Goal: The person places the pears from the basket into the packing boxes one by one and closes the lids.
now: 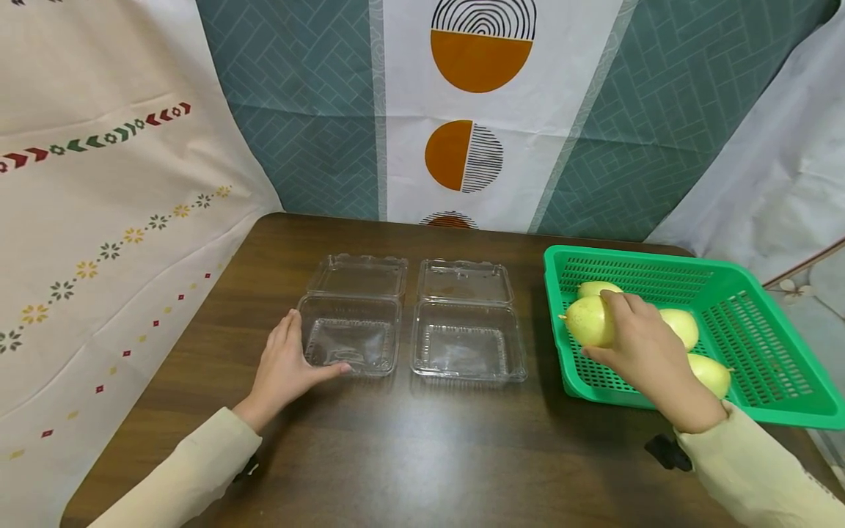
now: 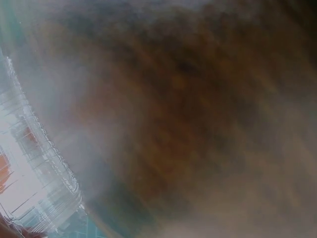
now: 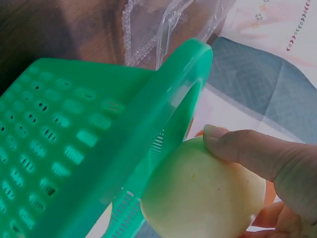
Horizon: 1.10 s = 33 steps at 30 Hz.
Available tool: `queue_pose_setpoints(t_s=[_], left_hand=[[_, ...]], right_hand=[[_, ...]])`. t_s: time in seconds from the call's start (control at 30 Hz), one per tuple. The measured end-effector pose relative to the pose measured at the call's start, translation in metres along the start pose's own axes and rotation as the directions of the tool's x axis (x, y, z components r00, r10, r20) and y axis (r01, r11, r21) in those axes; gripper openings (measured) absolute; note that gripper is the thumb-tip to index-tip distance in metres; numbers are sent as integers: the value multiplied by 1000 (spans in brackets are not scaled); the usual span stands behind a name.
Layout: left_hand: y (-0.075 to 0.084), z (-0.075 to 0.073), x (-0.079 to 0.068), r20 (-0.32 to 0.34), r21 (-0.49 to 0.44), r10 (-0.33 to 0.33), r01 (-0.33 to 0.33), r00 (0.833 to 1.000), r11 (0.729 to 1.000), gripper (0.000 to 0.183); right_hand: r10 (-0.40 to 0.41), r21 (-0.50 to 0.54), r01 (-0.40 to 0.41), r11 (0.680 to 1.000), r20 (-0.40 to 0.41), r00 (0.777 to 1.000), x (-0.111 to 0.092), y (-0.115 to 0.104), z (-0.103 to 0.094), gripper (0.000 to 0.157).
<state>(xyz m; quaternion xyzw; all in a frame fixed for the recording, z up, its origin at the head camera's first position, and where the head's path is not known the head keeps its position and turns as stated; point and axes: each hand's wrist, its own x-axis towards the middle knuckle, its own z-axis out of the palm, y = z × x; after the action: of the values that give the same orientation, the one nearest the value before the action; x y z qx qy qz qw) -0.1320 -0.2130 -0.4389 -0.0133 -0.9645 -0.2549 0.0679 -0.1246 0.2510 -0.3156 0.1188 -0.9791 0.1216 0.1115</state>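
Note:
In the head view my right hand (image 1: 643,345) grips a pale yellow pear (image 1: 589,321) at the left side of a green plastic basket (image 1: 769,286). My thumb (image 3: 247,148) presses on top of the pear (image 3: 198,193) in the right wrist view, close by the basket rim (image 3: 198,59). Several other pears (image 1: 709,375) lie in the basket. My left hand (image 1: 284,363) rests at the left front corner of a clear clamshell box (image 1: 350,334), fingers along its side and thumb at its front edge. The left wrist view is mostly blurred, with a strip of clear plastic (image 2: 44,148).
A second clear clamshell box (image 1: 469,341) stands to the right of the first, between it and the basket. Both have lids laid back toward the wall. The brown wooden table (image 1: 409,455) borders patterned cloths (image 1: 317,147) at the back and sides.

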Motion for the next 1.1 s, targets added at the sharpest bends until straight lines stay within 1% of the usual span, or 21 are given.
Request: queue_pose_setpoints(t_s=[0.2, 0.67, 0.93, 1.1], left_hand=[[-2, 0, -1, 6, 7, -8, 8, 1000, 1000, 128], [-1, -1, 1, 7, 10, -11, 11, 1000, 1000, 128], [-1, -1, 0, 17, 6, -23, 23, 1000, 1000, 128], [-1, -1, 2, 12, 0, -22, 22, 1000, 1000, 129]], right_hand=[[-23, 4, 22, 1000, 30, 999, 5, -8, 1, 79], [-90, 7, 90, 996, -3, 996, 14, -25, 5, 79], [-102, 31, 102, 994, -3, 995, 17, -35, 11, 82], [-100, 37, 100, 994, 4, 995, 22, -39, 15, 82]])
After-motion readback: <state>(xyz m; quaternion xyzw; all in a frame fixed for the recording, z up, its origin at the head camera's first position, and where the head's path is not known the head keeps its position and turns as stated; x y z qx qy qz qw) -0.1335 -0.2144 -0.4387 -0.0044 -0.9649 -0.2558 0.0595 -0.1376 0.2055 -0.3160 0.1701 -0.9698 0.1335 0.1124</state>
